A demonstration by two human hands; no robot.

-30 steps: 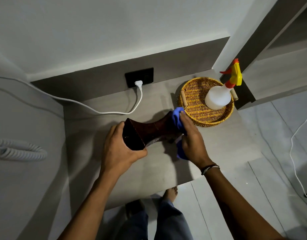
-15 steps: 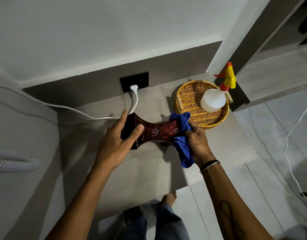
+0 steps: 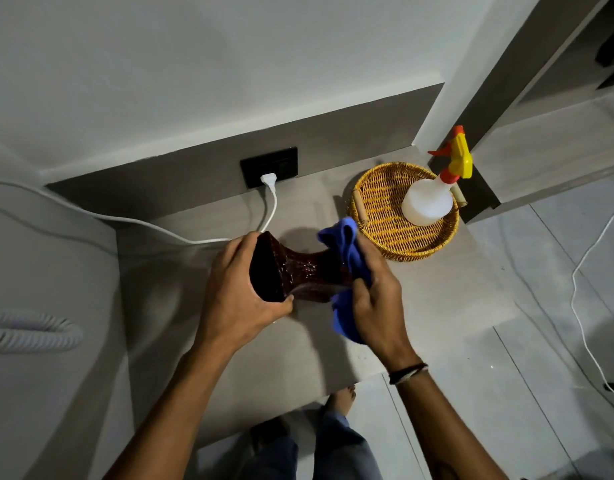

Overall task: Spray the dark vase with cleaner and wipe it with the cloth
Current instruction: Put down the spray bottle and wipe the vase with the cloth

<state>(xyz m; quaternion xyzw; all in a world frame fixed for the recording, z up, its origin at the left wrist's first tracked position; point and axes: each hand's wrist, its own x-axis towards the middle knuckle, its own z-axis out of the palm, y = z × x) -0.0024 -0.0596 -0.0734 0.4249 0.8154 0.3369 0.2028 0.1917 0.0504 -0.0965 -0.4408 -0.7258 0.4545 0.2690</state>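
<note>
1. The left hand [image 3: 241, 299] is clenching its grip on the vase [image 3: 298, 271] at the wide mouth end.
2. The vase is lying sideways above the surface [image 3: 298, 344], long axis running left to right.
3. The right hand [image 3: 376, 299] is pressing the bunched cloth [image 3: 347, 244] around the far end, with the spray bottle [image 3: 433, 199] sitting in the basket [image 3: 378, 216] beyond.
</note>
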